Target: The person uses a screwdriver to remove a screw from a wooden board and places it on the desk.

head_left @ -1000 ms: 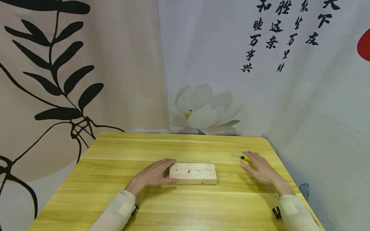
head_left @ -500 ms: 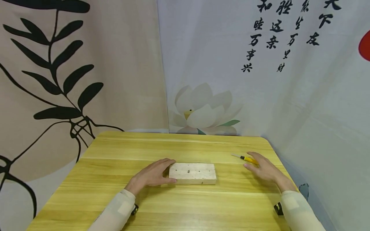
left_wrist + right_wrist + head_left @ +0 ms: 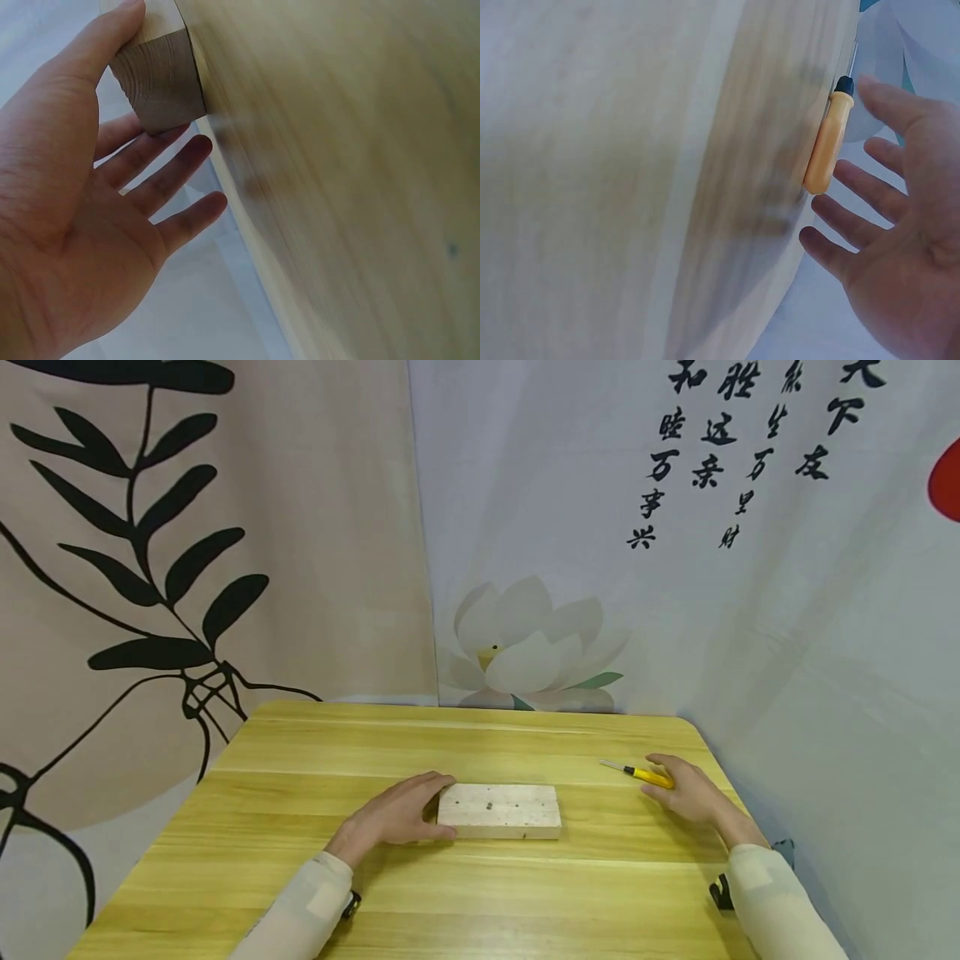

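A pale wooden block (image 3: 498, 811) with several small dark holes in its top lies flat on the table. My left hand (image 3: 397, 812) holds the block's left end, the thumb at the front side and fingers at the back. In the left wrist view, the block's end grain (image 3: 163, 84) shows between thumb and fingers, while the other fingers (image 3: 193, 215) stick out free. On the right lies a screwdriver (image 3: 643, 775) with a yellow handle, black collar and thin metal shaft pointing left. Around its handle end hovers my right hand (image 3: 688, 789), fingers spread; in the right wrist view the screwdriver (image 3: 829, 142) appears ungripped.
The yellow wood-grain table (image 3: 420, 893) has rounded far corners. Behind it hangs a cloth backdrop (image 3: 337, 568) printed with leaves, a flower and dark characters. Black wrist straps (image 3: 722, 892) sit under the light sleeves.
My right hand has shifted slightly right along the screwdriver, uncovering more of its yellow handle. The left hand and the block have stayed in place.
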